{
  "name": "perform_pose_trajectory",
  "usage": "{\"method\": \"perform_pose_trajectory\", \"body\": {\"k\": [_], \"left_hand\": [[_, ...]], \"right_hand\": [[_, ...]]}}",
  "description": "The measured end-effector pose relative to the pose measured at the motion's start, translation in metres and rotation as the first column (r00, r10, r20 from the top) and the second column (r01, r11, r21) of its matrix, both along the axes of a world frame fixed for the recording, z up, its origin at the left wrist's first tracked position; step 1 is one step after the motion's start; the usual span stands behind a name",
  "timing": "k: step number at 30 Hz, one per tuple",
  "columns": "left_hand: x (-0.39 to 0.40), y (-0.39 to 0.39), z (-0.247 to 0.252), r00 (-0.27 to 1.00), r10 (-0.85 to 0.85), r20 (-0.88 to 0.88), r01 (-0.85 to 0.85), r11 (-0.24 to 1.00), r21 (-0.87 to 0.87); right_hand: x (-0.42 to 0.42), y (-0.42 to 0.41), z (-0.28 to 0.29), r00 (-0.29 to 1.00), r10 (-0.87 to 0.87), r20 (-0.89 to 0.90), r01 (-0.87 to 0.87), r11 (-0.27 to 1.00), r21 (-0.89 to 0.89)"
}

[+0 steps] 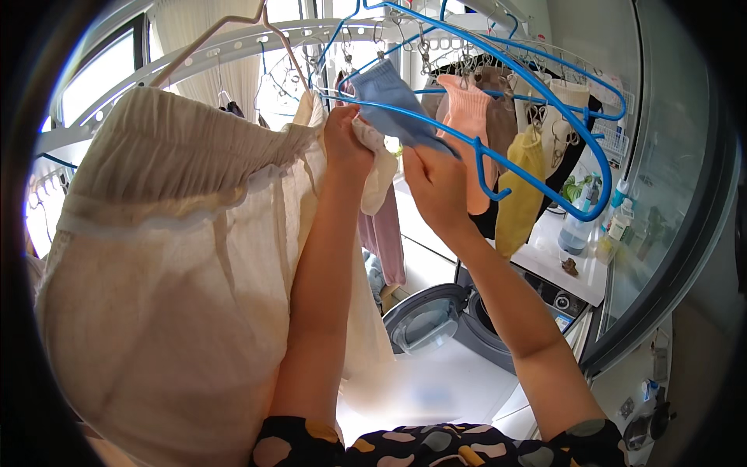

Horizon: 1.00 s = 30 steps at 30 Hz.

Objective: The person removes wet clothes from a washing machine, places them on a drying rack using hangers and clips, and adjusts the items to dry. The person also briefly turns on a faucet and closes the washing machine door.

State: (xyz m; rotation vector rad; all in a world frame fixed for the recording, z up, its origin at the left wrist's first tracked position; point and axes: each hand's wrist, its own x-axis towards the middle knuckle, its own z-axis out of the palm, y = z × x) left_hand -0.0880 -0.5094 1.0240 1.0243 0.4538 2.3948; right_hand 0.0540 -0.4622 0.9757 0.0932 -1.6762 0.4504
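My left hand (347, 140) is raised beside the waistband of a cream gathered garment (169, 262), with a small white sock (379, 175) hanging from its fingers. My right hand (435, 181) grips the lower end of a blue sock (382, 96), whose ribbed cuff reaches up to a metal clip (379, 49). A blue hanger (525, 166) crosses in front of the socks, just above my right hand. To the right hang a peach sock (467, 117) and a yellow sock (519, 192), the yellow one from a metal clip.
A white perforated drying rail (204, 55) arcs overhead, with a beige hanger (222, 23) on it. Below, a front-loading washing machine (484, 333) has its round door (429, 321) swung out. Bottles (575, 230) stand on the white counter (589, 274) beside a glass panel (671, 175).
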Motion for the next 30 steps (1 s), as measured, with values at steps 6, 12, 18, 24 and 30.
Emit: {"method": "perform_pose_trajectory", "body": {"k": [6, 12, 18, 24, 30], "left_hand": [[-0.039, 0.001, -0.004, 0.988, -0.019, -0.153, 0.023, 1.000, 0.019], [-0.044, 0.001, -0.002, 0.988, 0.086, -0.129, -0.078, 0.995, 0.062], [-0.041, -0.004, 0.003, 0.979, 0.196, -0.056, -0.189, 0.975, 0.114], [-0.027, -0.006, 0.004, 0.952, 0.289, -0.102, -0.295, 0.954, -0.046], [-0.024, -0.007, 0.006, 0.932, 0.168, -0.321, -0.206, 0.974, -0.090]], "right_hand": [[-0.048, -0.004, 0.050, 0.922, -0.181, -0.342, 0.229, 0.968, 0.106], [-0.069, -0.010, 0.073, 0.996, -0.089, 0.017, 0.088, 0.996, 0.033], [-0.104, -0.012, 0.104, 0.992, -0.052, -0.114, 0.028, 0.978, -0.204], [-0.097, 0.000, 0.122, 0.799, 0.592, -0.107, -0.580, 0.712, -0.395], [-0.102, 0.025, 0.144, 0.700, 0.705, -0.116, -0.698, 0.641, -0.318]]}}
